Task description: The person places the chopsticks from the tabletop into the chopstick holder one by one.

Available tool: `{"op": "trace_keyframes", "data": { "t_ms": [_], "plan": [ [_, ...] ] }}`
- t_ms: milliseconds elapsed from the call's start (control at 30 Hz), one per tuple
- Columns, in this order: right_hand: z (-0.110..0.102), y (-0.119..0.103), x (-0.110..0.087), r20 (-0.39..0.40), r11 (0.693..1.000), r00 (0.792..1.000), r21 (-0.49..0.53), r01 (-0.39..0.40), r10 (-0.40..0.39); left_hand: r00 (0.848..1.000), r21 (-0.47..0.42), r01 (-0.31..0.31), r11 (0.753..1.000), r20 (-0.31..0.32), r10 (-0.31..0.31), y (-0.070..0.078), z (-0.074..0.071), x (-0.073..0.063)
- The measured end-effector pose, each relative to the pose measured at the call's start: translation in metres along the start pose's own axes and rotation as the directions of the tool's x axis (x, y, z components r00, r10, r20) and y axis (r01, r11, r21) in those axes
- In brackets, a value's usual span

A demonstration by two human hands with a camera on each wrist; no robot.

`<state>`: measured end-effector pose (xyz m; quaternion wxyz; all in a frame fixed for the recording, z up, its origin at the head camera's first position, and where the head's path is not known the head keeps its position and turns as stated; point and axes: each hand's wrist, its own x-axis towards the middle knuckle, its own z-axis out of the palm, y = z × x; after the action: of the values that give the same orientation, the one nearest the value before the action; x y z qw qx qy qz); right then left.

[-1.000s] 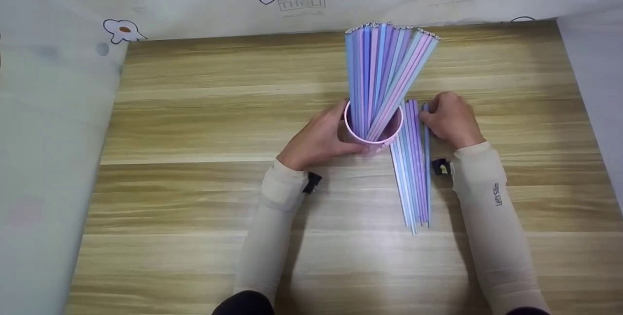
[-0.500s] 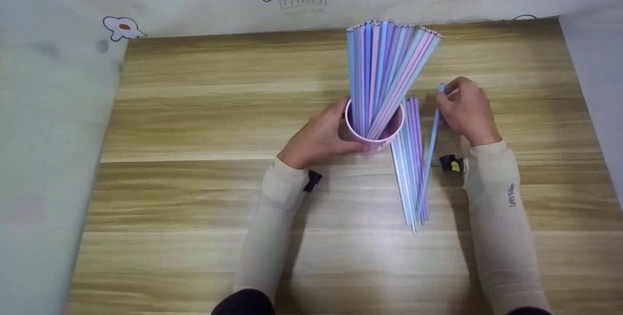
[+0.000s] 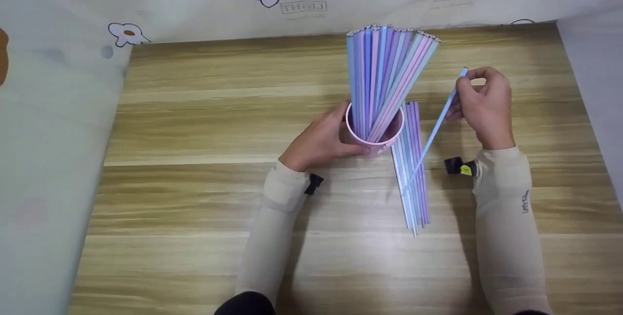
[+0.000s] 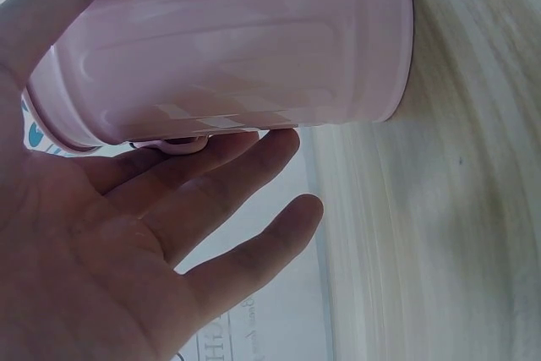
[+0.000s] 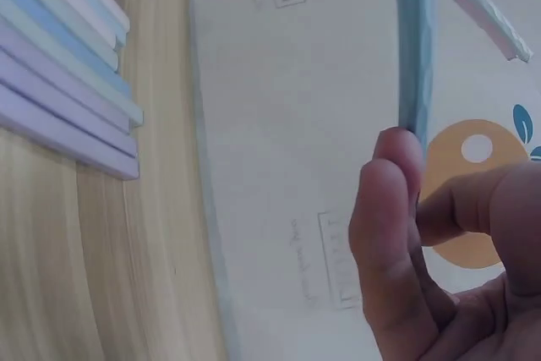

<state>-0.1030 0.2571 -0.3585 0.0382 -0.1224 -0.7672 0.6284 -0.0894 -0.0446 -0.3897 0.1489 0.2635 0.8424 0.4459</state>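
Observation:
A pink cup (image 3: 375,149) stands on the table, holding a fanned bundle of slim pastel sticks (image 3: 379,76) with glittery silver upper ends. My left hand (image 3: 319,139) grips the cup from its left side, thumb at the front. The left wrist view shows the smooth pink wall of the cup (image 4: 237,40) with fingers against its far side. My right hand (image 3: 489,105) pinches a light-blue stick (image 3: 440,120) near its upper end. That stick slants down to the left, across several pastel sticks (image 3: 413,178) lying side by side at the cup's right.
The wood-grain table (image 3: 194,198) runs back to a pale patterned sheet (image 3: 194,3) with flower prints. Similar pale sheeting (image 3: 48,159) covers the left side. In the right wrist view the lying sticks (image 5: 68,82) show at the upper left.
My right hand has drawn the blue stick from the right of the row, moving right and away from me and tilting it. The left hand and cup stay in place.

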Motion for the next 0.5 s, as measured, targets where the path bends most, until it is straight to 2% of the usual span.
{"op": "trace_keyframes", "data": {
  "t_ms": [167, 333, 500],
  "plan": [
    [-0.004, -0.014, 0.000, -0.067, 0.975, 0.998, 0.221, -0.004, 0.019, 1.000, -0.001, -0.019, 1.000, 0.004, 0.019, -0.001, 0.001, 0.001],
    [-0.007, -0.037, 0.005, -0.200, 0.914, 0.980, 0.393, 0.099, -0.020, 0.999, -0.010, -0.037, 0.999, -0.004, 0.037, -0.001, 0.000, 0.002],
    [-0.006, -0.061, 0.005, -0.273, 0.872, 0.959, 0.448, 0.198, -0.077, 0.999, -0.023, -0.034, 0.999, -0.002, 0.034, -0.001, 0.000, 0.001]
  ]
}}
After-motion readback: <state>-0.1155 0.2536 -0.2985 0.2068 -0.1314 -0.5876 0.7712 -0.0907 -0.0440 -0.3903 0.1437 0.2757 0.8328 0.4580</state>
